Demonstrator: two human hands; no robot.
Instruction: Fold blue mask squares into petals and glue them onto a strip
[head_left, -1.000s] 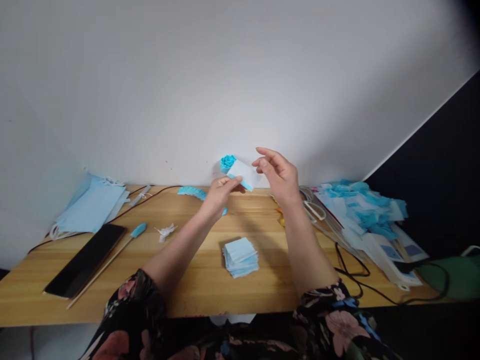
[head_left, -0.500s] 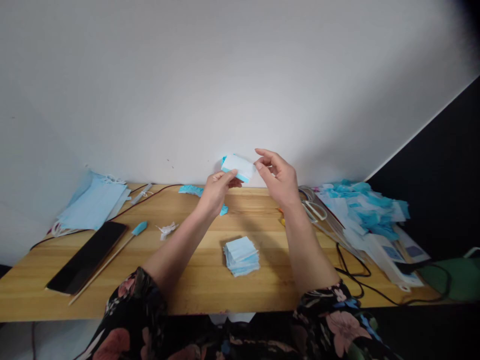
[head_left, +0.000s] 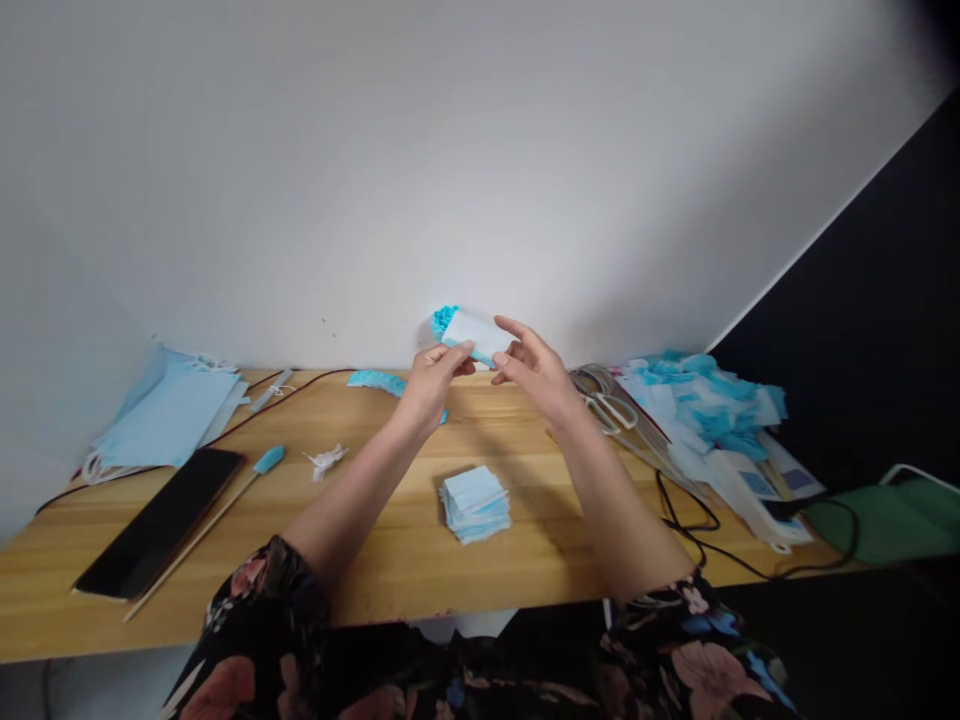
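Note:
My left hand (head_left: 437, 378) pinches a small white and light-blue piece of face-mask fabric (head_left: 474, 330) along its lower edge, thumb on the near side. A gathered bright-blue ruffle (head_left: 445, 320) shows at the fabric's far left end. My right hand (head_left: 532, 372) has its thumb and fingers closed around the right end of the same piece, with the index finger reaching along the top. Both hands are held up before the wall. Below them on the table lies a stack of cut light-blue fabric squares (head_left: 474, 503).
Flat face masks (head_left: 169, 405), a black phone (head_left: 161, 520) and a blue-tipped wooden stick (head_left: 202, 530) lie at the left. A blue pleated strip (head_left: 376, 380) is at the back. Scissors (head_left: 611, 410), a heap of blue scraps (head_left: 709, 400) and a black cable (head_left: 694, 535) occupy the right.
My right hand has moved left and closed onto the right end of the fabric. More of the blue ruffle shows at the left end. The view has shifted slightly.

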